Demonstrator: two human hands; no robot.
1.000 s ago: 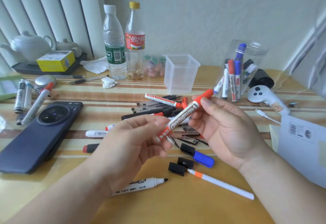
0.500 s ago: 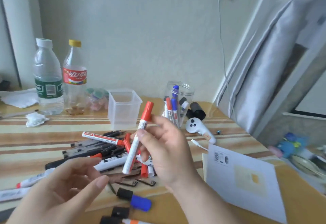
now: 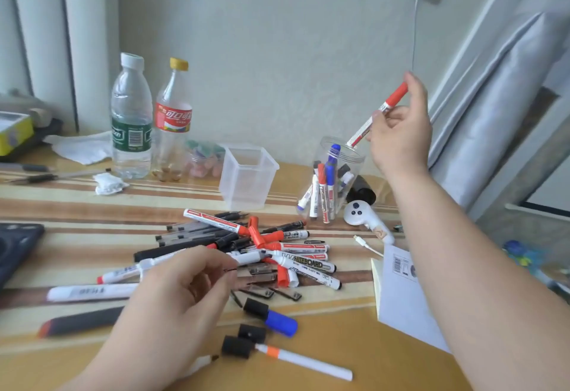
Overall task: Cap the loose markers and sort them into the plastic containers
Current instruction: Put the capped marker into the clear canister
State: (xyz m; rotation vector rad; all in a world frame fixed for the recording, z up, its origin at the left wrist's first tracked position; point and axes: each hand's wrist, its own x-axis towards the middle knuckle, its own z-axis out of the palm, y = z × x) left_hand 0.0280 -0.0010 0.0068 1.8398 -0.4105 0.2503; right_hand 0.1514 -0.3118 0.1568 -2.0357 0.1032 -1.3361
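My right hand [image 3: 401, 131] pinches a capped red whiteboard marker [image 3: 377, 114], tilted, with its lower end just above the rim of the clear round jar [image 3: 354, 156]. Several red and blue markers stand inside that jar. A square translucent container [image 3: 248, 178] stands left of it, nothing visible inside. A pile of loose markers [image 3: 262, 249] and caps lies mid-table. My left hand [image 3: 172, 307] hovers over the pile's near left side, fingers loosely curled, holding nothing. A blue marker with a black cap [image 3: 271, 318] and a white pen [image 3: 296, 358] lie nearest me.
Two plastic bottles [image 3: 132, 119] stand at the back left beside crumpled tissue [image 3: 109, 184]. A white controller [image 3: 364, 218] and a cable lie right of the jar. A white envelope [image 3: 404, 295] lies at the right. A dark phone [image 3: 15, 249] is at the left edge.
My right hand has carried the red marker up and right, from over the pile to above the round jar. My left hand let go of it and sank towards the pile.
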